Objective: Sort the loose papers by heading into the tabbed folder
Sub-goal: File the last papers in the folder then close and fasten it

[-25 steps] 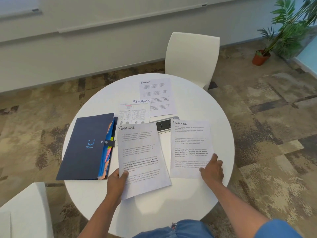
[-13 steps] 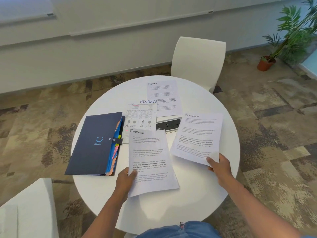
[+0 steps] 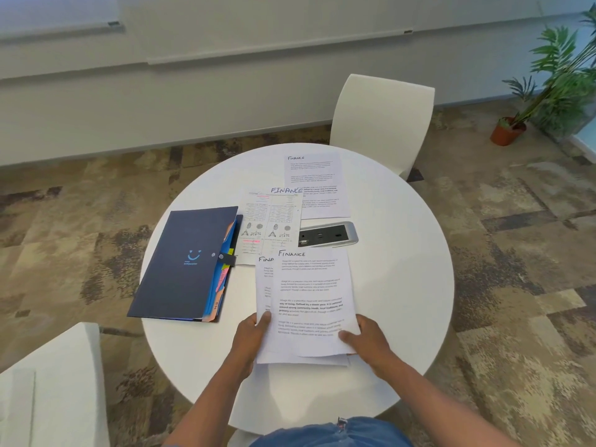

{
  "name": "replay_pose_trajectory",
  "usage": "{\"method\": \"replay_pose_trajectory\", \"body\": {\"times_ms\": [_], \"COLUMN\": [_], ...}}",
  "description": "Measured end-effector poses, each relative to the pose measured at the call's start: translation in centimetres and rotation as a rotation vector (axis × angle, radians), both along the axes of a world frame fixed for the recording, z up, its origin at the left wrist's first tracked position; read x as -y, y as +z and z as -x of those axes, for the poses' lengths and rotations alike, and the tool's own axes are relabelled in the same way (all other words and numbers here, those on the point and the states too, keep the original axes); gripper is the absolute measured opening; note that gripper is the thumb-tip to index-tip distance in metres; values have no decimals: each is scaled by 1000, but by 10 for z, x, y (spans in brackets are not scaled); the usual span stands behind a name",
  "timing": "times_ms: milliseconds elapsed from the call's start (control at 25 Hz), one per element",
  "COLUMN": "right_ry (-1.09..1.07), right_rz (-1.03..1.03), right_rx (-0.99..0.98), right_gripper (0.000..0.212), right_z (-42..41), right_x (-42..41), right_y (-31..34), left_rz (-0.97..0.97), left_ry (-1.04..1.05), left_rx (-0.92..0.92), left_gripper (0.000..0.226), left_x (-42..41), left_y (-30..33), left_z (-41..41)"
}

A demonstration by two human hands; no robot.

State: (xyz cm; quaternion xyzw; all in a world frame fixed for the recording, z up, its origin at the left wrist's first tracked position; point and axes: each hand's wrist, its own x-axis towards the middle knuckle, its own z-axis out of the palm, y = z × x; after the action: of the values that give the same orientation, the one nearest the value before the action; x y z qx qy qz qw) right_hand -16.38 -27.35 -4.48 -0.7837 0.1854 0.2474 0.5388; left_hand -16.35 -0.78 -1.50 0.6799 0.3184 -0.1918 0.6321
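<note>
Two text sheets headed FINANCE overlap near the table's front edge. The upper sheet point(image 3: 311, 301) lies over the lower sheet point(image 3: 265, 285), leaving only a left strip showing. My left hand point(image 3: 253, 335) grips the pair's bottom left corner with the thumb on top. My right hand point(image 3: 366, 338) pinches the upper sheet's bottom right corner. A dark blue tabbed folder point(image 3: 187, 262) lies shut with a strap at the left, coloured tabs poking from its right edge. Farther back lie a FINANCE sheet with tables and diagrams point(image 3: 271, 227) and another FINANCE text sheet point(image 3: 317, 185).
All of this sits on a round white table point(image 3: 403, 269) with a grey power socket panel point(image 3: 329, 235) at its middle. A white chair point(image 3: 380, 124) stands behind it, another white chair point(image 3: 54, 382) at the near left. A potted plant point(image 3: 548, 85) stands far right on patterned carpet.
My right hand has carried the right-hand FINANCE sheet leftward and laid it over the sheet held by my left hand. The view has moved closer.
</note>
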Motion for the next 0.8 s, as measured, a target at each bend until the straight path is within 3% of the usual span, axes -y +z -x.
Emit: {"method": "replay_pose_trajectory", "body": {"times_ms": [240, 400, 600, 800], "right_ry": [120, 33, -115, -133], "right_rz": [16, 81, -175, -383], "right_rx": [-10, -6, -54, 53], "right_gripper": [31, 27, 49, 48], "right_z": [6, 1, -18, -36], "right_x": [-8, -2, 6, 2], "right_y": [9, 13, 23, 46], "left_rz": [6, -39, 16, 115], "left_ry": [-77, -149, -198, -200], "left_rx": [32, 34, 80, 126], "left_gripper": [20, 22, 23, 23], "left_x": [-1, -3, -8, -8], "left_y": [1, 5, 18, 30], "left_z": [1, 1, 0, -2]}}
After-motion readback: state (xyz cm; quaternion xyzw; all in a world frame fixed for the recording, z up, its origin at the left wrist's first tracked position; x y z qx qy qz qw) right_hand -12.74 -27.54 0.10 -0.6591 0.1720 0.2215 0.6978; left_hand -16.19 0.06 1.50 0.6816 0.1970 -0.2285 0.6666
